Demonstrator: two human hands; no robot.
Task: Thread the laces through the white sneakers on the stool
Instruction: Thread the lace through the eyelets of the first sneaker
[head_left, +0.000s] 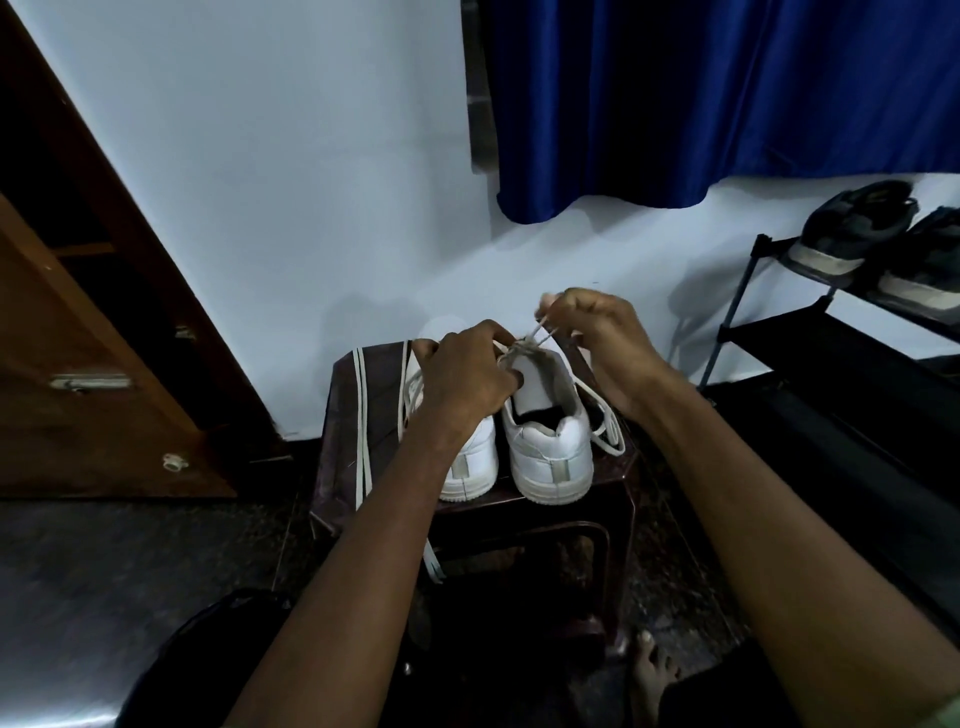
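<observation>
While the stool (608, 470) carries both sneakers side by side with their heels toward the person, the work sits at the right shoe (550, 447), so that shoe wants steadying before any pull. The left shoe (467, 462) lies just beside it, mostly hidden under the left forearm, with a spare lace (362, 415) draped over the stool's left edge and hanging down. The left hand (467, 371) is curled over the right shoe's tongue, fingers pinching there – a good anchor, best kept low and firm. The right hand (592, 338) is raised above the eyelets, fingers pinching the lace end (543, 332), which runs taut down into the shoe. Draw it straight along the eyelet's line – not sideways – and keep it flat, since a twist would likely lock in. More of the same lace (605, 415) loops loose on the stool at the right; mind that it does not snag.
</observation>
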